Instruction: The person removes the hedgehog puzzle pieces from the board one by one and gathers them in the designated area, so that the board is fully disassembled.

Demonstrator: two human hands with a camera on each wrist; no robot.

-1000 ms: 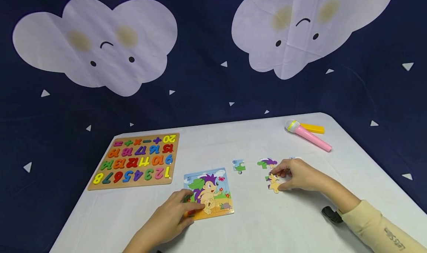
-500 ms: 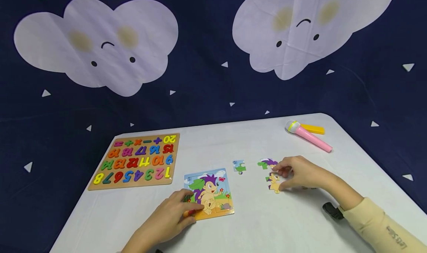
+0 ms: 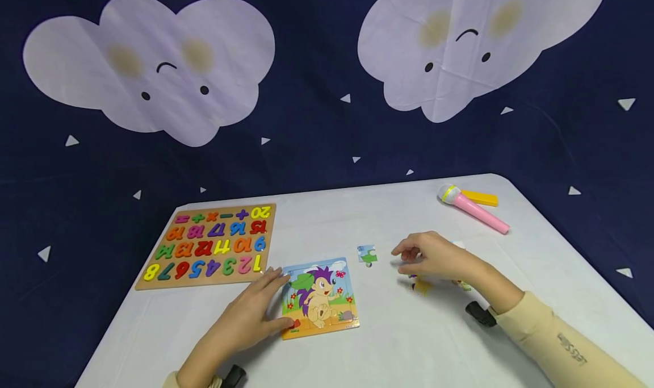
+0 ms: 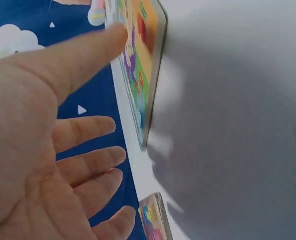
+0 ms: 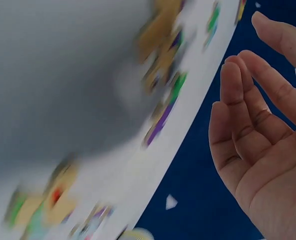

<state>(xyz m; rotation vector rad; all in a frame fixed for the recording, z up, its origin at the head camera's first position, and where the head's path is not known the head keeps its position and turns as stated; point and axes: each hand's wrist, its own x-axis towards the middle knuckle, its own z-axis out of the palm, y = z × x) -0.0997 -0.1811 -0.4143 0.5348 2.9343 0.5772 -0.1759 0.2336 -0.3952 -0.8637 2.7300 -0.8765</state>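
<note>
Both hands have shifted since half a second ago: the left hand (image 3: 251, 313) has drawn back from the face of the hedgehog puzzle (image 3: 328, 293) to its left side, and the right hand (image 3: 434, 256) has moved up and leftward from the tan puzzle piece (image 3: 422, 286).

Left hand: grip wide, fingers extended near the puzzle's upper left corner, thumb spread apart with its tip at the lower left corner. Whether the thumb actually touches cannot be told. Right hand: grip fairly wide, fingers loosely bent, thumb apart, nothing held; it is above the tan piece, partly covering it.

Hedgehog puzzle: square, lying flat on the white counter (image 3: 347, 359), picture side up. A leaf puzzle piece (image 3: 367, 255) lies by itself between the puzzle and the right hand. Further loose pieces lie around and beneath the right hand (the right wrist view is blurred, so no count is offered), among them a purple-and-green piece (image 5: 162, 121) and a piece with a red mark (image 5: 57, 196).

Surroundings: a wooden number board (image 3: 204, 282) lies beyond the puzzle at far left, numerals seated. At far right, a pink toy microphone (image 3: 481, 211) lies in front of a yellow bar (image 3: 480, 198). Behind the counter hangs a dark blue backdrop (image 3: 306, 109) printed with pale clouds.
</note>
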